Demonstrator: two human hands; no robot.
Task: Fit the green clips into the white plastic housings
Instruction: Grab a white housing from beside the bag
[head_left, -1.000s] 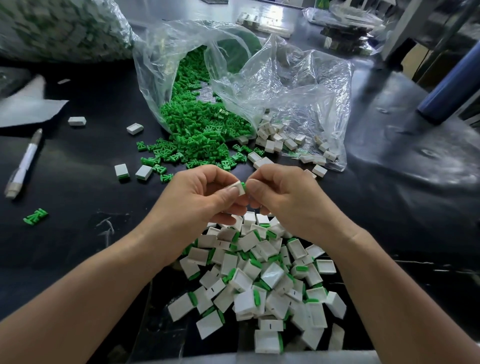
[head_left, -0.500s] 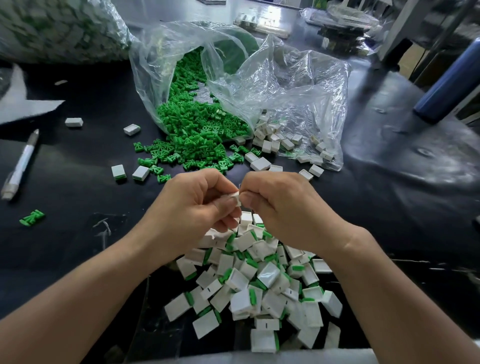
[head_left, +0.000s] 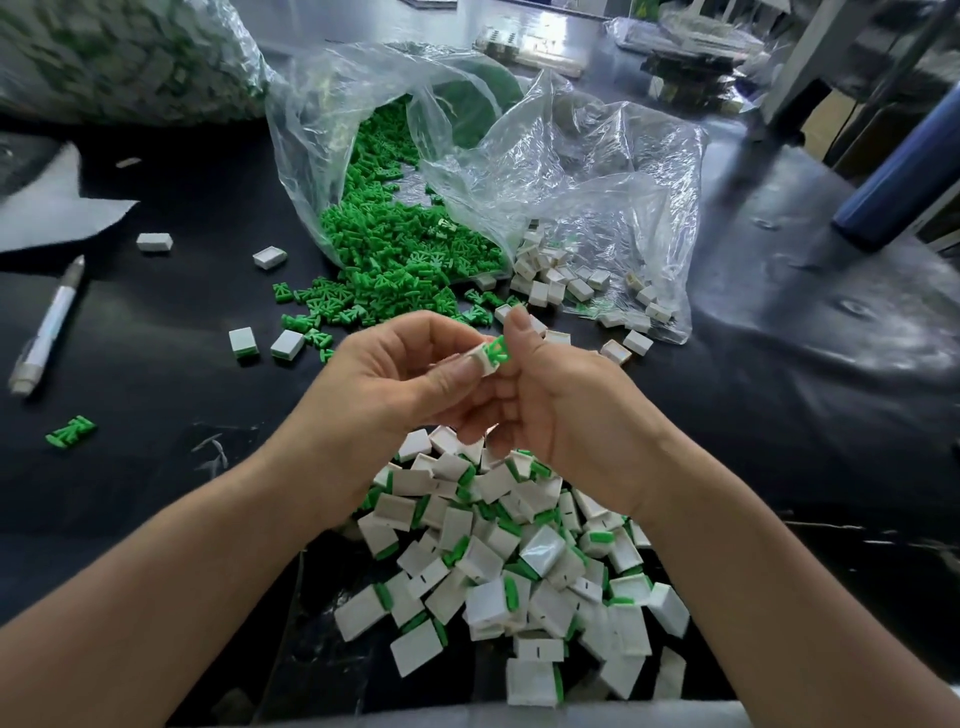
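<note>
Holding one white housing (head_left: 484, 364) pinched between its thumb and curled fingers, the left hand (head_left: 395, 384) meets the right hand (head_left: 566, 415) just above the black table (head_left: 156, 467). The right hand's thumb and curled fingers grip one green clip (head_left: 497, 349), which sits at the housing's open end, partly in and still sticking out. How the right fingers lie behind the clip cannot be seen.

Below the two hands lies a pile of fitted housings (head_left: 519, 566), white blocks with green edges, several dozen and too heaped to count exactly.

Beyond the hands one clear plastic bag (head_left: 571, 171) lies open on its side. A heap of loose clips (head_left: 395, 249), far too many to count, spills from its left part onto the table. In its right part lie unfitted housings (head_left: 566, 283), roughly two dozen.

To the left of the spill four single housings (head_left: 269, 257) lie apart on the table, two far and two near. Further left are one pen (head_left: 47, 327), one stray clip (head_left: 71, 431) and one white sheet (head_left: 52, 218). A second, full bag (head_left: 119, 57) lies at the far left, and one blue cylinder (head_left: 893, 176) is at the right.
</note>
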